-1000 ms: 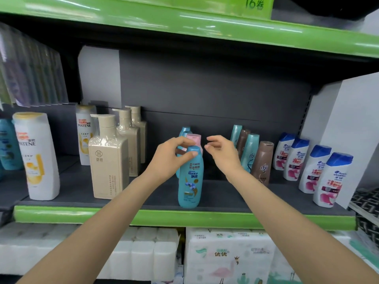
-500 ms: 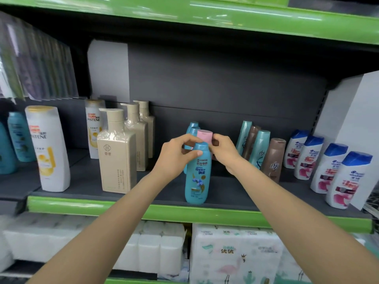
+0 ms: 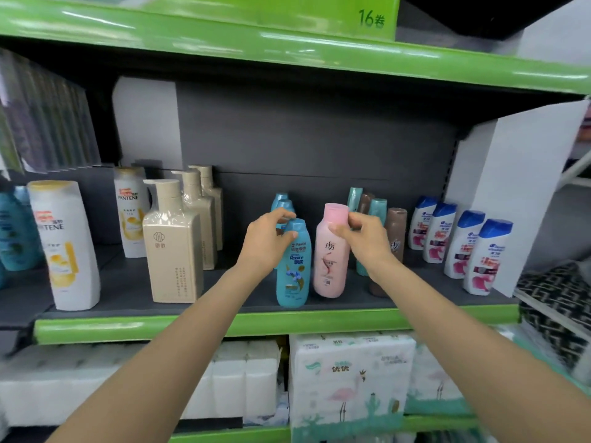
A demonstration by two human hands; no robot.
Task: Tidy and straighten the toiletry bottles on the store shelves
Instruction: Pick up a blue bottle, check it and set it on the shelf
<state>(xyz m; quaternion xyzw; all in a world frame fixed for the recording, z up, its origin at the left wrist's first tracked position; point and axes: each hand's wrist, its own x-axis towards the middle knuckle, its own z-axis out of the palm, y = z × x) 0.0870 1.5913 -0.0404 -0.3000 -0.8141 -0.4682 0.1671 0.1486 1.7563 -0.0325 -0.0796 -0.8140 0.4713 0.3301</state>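
While the right hand (image 3: 363, 239) pinches the cap of the pink bottle (image 3: 331, 254) between thumb and curled fingers, the left hand (image 3: 267, 243) curls round the top of the teal bottle (image 3: 294, 266). Both bottles are near the front of the grey shelf (image 3: 128, 292), side by side and almost touching; the pink one leans slightly. Behind the teal bottle more teal caps (image 3: 281, 201) show, partly hidden by the left hand. Right of the pink bottle are a brown bottle (image 3: 396, 235) and four white bottles with blue caps (image 3: 463, 244). Left of the teal bottle stand beige pump bottles (image 3: 174, 247) and white bottles (image 3: 65, 247).
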